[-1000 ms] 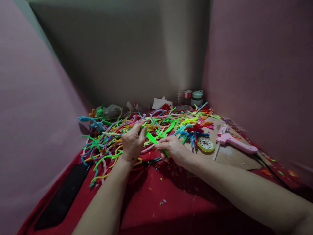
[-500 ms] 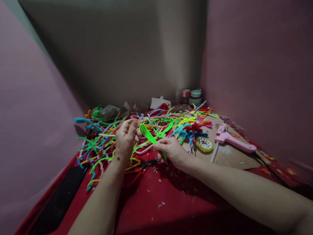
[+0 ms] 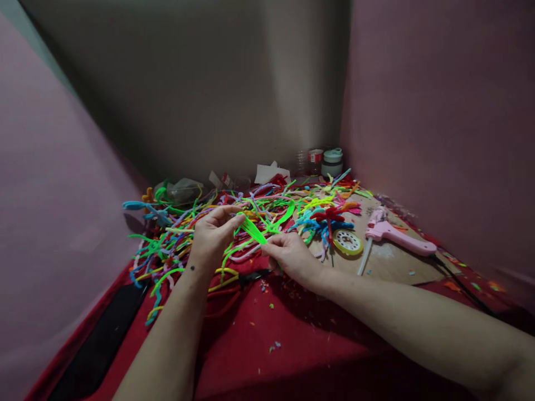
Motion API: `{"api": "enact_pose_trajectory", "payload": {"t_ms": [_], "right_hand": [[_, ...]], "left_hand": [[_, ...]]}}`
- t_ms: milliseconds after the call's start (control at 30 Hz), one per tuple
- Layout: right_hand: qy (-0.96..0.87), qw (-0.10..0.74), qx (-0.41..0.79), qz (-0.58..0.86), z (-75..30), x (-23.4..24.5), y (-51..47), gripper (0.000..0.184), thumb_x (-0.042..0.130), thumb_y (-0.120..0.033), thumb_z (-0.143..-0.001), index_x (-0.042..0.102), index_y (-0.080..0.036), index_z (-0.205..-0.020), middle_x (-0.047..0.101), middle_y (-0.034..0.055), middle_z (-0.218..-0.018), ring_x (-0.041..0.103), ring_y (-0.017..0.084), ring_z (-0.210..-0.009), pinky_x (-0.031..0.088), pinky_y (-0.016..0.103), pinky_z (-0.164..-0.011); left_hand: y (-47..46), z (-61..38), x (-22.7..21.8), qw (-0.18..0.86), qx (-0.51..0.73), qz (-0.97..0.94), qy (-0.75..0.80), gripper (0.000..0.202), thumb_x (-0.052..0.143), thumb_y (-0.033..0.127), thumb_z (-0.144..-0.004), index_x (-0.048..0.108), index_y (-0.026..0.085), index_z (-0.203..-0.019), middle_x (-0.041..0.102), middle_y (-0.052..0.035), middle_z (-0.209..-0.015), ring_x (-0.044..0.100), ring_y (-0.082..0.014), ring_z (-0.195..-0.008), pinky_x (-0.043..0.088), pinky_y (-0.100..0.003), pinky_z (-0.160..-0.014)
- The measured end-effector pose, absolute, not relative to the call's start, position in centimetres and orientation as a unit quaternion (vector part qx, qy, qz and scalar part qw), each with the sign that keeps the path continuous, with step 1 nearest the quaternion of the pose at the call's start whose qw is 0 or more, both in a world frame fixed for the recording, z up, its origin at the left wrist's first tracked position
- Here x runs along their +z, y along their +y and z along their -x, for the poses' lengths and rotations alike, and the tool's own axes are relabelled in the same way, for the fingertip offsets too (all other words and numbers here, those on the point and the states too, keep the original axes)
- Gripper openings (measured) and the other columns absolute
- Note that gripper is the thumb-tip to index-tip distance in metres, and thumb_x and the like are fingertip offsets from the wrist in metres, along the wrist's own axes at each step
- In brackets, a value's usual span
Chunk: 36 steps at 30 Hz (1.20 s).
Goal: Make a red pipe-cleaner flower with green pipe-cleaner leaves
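Between my hands is a bright green pipe cleaner piece (image 3: 254, 231), shaped like a long flat leaf. My left hand (image 3: 217, 229) pinches its upper left end between thumb and fingers. The lower right end is gripped by my right hand (image 3: 290, 253), whose fingertips are partly hidden. Just behind lies a similar green curved leaf shape (image 3: 286, 214). A heap of many-coloured pipe cleaners (image 3: 179, 239) spreads behind and to the left of my hands. Under them, pliers (image 3: 251, 276) with dark jaws rest on the red cloth (image 3: 292, 340).
On the right, a pink glue gun (image 3: 397, 236) with a black cord lies on a brown board (image 3: 388, 262), beside a yellow-rimmed disc (image 3: 348, 243). A black flat object (image 3: 100, 340) is at left. A lidded cup (image 3: 332, 162) and white paper (image 3: 271, 174) stand at the back.
My left hand has closed its thumb and fingers on the free end of the green piece, which it was apart from before. My right hand keeps its hold.
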State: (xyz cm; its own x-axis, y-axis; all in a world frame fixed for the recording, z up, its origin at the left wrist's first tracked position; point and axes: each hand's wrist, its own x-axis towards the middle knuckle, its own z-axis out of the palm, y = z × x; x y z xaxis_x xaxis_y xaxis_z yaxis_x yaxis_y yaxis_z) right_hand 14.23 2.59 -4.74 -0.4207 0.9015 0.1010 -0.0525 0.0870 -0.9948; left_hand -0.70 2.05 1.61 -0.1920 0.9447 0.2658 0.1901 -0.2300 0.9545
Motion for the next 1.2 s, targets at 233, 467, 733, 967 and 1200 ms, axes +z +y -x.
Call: {"api": "enact_pose_trajectory", "payload": {"t_ms": [233, 467, 733, 967, 1200], "right_hand": [[-0.639, 0.380, 0.577, 0.339, -14.0, -5.0, 2.9, 0.021, 0.051, -0.026, -0.074, 0.053, -0.016, -0.055, 0.055, -0.0025, -0.048, 0.048, 0.007, -0.038, 0.036, 0.019, -0.041], [-0.564, 0.367, 0.686, 0.277, -14.2, -3.5, 2.9, 0.016, 0.053, -0.027, -0.074, 0.058, -0.014, -0.065, 0.060, -0.0006, -0.054, 0.054, 0.009, -0.044, 0.042, 0.020, -0.048], [-0.526, 0.361, 0.725, 0.259, -14.1, -3.9, 3.0, 0.017, 0.050, -0.026, -0.074, 0.058, -0.013, -0.069, 0.058, -0.0009, -0.049, 0.054, 0.010, -0.039, 0.041, 0.019, -0.041], [-0.530, 0.345, 0.706, 0.320, -14.5, -3.0, 2.4, 0.017, 0.045, -0.016, -0.073, 0.053, -0.014, -0.058, 0.055, -0.0018, -0.040, 0.049, 0.009, -0.029, 0.032, 0.016, -0.030], [-0.516, 0.337, 0.728, 0.300, -14.5, -3.0, 2.4, 0.020, 0.045, -0.016, -0.077, 0.052, -0.014, -0.059, 0.055, -0.0016, -0.038, 0.049, 0.010, -0.028, 0.035, 0.016, -0.030]], "left_hand": [[2.1, 1.0, 1.3, 0.231, 0.515, -0.614, 0.551, 0.011, 0.061, 0.025, -0.070, 0.057, 0.017, -0.065, 0.040, 0.0068, -0.046, 0.031, -0.0046, -0.040, 0.022, -0.018, -0.037], [1.5, 0.4, 1.1, 0.280, 0.437, -0.662, 0.541, 0.009, 0.060, 0.026, -0.072, 0.059, 0.017, -0.070, 0.045, 0.0052, -0.052, 0.038, -0.0062, -0.044, 0.028, -0.018, -0.041], [1.0, -0.6, 1.3, 0.325, 0.389, -0.693, 0.513, 0.010, 0.059, 0.026, -0.073, 0.058, 0.016, -0.070, 0.049, 0.0053, -0.052, 0.041, -0.0064, -0.044, 0.032, -0.017, -0.041], [0.7, -1.0, 0.4, 0.072, 0.398, -0.771, 0.491, 0.009, 0.056, 0.021, -0.076, 0.061, 0.017, -0.070, 0.058, 0.0012, -0.063, 0.050, -0.0095, -0.058, 0.039, -0.021, -0.058], [0.6, -2.1, 0.2, 0.228, 0.490, -0.650, 0.534, 0.010, 0.061, 0.024, -0.071, 0.057, 0.017, -0.065, 0.052, 0.0043, -0.053, 0.045, -0.0082, -0.046, 0.036, -0.019, -0.045]]}}
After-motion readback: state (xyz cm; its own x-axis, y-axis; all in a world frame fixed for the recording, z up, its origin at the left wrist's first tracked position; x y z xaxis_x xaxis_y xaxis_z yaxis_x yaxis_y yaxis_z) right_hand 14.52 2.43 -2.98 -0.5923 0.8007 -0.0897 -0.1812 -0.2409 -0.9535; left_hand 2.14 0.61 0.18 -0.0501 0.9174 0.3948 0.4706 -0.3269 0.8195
